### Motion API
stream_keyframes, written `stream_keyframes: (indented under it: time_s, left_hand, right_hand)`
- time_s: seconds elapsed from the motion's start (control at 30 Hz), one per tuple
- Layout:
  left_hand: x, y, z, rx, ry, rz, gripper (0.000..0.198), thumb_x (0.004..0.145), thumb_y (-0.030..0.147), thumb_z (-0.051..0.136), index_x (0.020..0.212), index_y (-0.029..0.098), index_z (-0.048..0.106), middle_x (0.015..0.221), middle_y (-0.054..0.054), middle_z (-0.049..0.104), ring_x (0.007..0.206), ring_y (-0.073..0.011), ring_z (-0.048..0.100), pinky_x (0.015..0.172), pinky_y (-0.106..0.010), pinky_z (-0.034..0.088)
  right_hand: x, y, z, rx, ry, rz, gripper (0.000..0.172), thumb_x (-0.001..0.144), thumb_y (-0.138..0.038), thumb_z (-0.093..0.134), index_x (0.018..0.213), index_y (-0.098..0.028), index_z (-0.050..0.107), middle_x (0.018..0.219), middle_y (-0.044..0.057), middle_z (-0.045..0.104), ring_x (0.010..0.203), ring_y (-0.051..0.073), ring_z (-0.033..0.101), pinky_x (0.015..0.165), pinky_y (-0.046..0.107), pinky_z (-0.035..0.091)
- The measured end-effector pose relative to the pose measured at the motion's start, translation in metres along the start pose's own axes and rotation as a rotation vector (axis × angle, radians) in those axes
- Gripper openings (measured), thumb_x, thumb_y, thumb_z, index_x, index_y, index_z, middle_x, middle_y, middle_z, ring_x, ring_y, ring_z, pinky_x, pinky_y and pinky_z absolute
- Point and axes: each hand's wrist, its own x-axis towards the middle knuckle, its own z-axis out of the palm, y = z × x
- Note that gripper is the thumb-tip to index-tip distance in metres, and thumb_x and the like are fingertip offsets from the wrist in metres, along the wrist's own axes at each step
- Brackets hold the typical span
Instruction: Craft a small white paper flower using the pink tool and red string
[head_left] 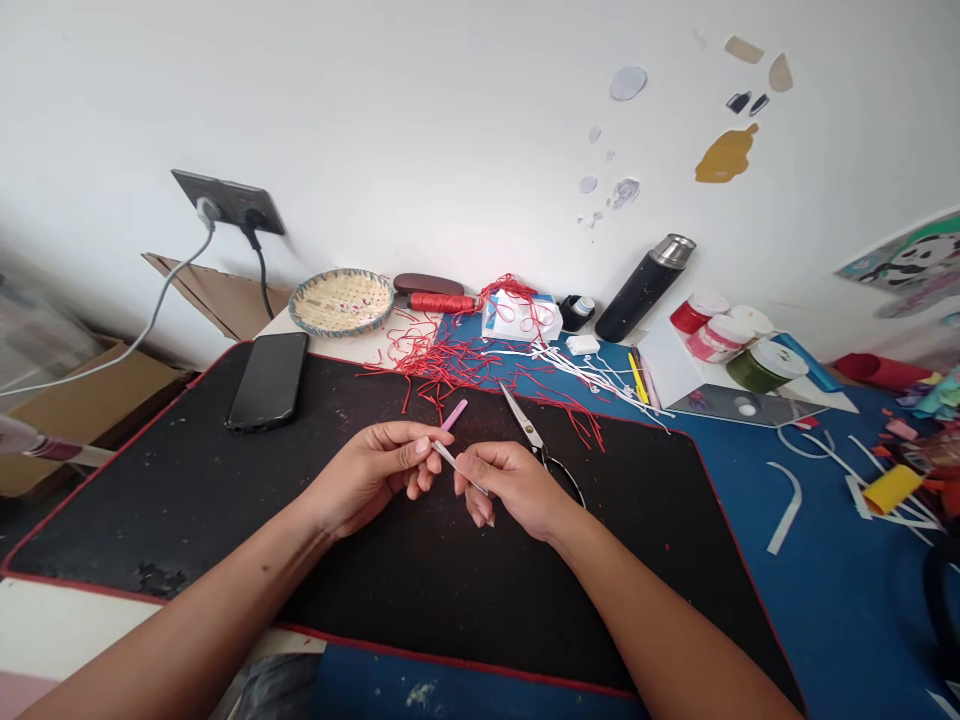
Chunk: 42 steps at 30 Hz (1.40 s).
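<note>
Between my fingertips, over the black mat [390, 600], runs a thin white strip [445, 455]. My left hand [382, 465] pinches its upper end, thumb on top. The lower part sits in the pinch of my right hand [510, 485]. A slim pink-purple stick [454, 414] shows just beyond my left fingertips; whether it touches them I cannot tell. Scissors [529, 425] lie on the mat behind my right hand, which hides part of their handles. Many cut red cords [450, 360] are heaped at the mat's far edge, with white cords [577, 365] beside them.
A phone [268, 380] rests at the mat's left. Along the wall stand a woven basket [341, 300], a red thread spool [441, 302], a tissue pack [521, 317] and a black flask [645, 288]. Thread spools [766, 368] and paper scraps [784, 508] are on the right.
</note>
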Motion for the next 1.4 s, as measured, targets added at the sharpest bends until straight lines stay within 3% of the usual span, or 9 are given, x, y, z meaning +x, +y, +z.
stream_keyframes:
  time_s: [0.63, 1.4]
  left_hand:
    - [-0.0006, -0.0002, -0.0011, -0.042, -0.031, -0.026, 0.027, 0.069, 0.03, 0.099, 0.084, 0.013, 0.084, 0.065, -0.005, 0.076, 0.052, -0.0097, 0.067, 0.046, -0.013, 0.051]
    - [-0.001, 0.0013, 0.0012, 0.012, 0.032, 0.02, 0.032, 0.064, 0.033, 0.101, 0.076, 0.011, 0.081, 0.06, -0.004, 0.074, 0.047, -0.0096, 0.063, 0.043, -0.014, 0.052]
  right_hand:
    - [-0.0006, -0.0004, -0.0008, -0.021, -0.039, 0.015, 0.048, 0.094, -0.061, 0.068, 0.077, -0.016, 0.067, 0.048, -0.005, 0.054, 0.045, 0.011, 0.055, 0.05, 0.024, 0.041]
    - [-0.001, -0.002, -0.0001, -0.027, -0.028, 0.019, 0.05, 0.093, -0.064, 0.067, 0.08, -0.016, 0.069, 0.049, -0.005, 0.055, 0.046, 0.011, 0.055, 0.049, 0.023, 0.04]
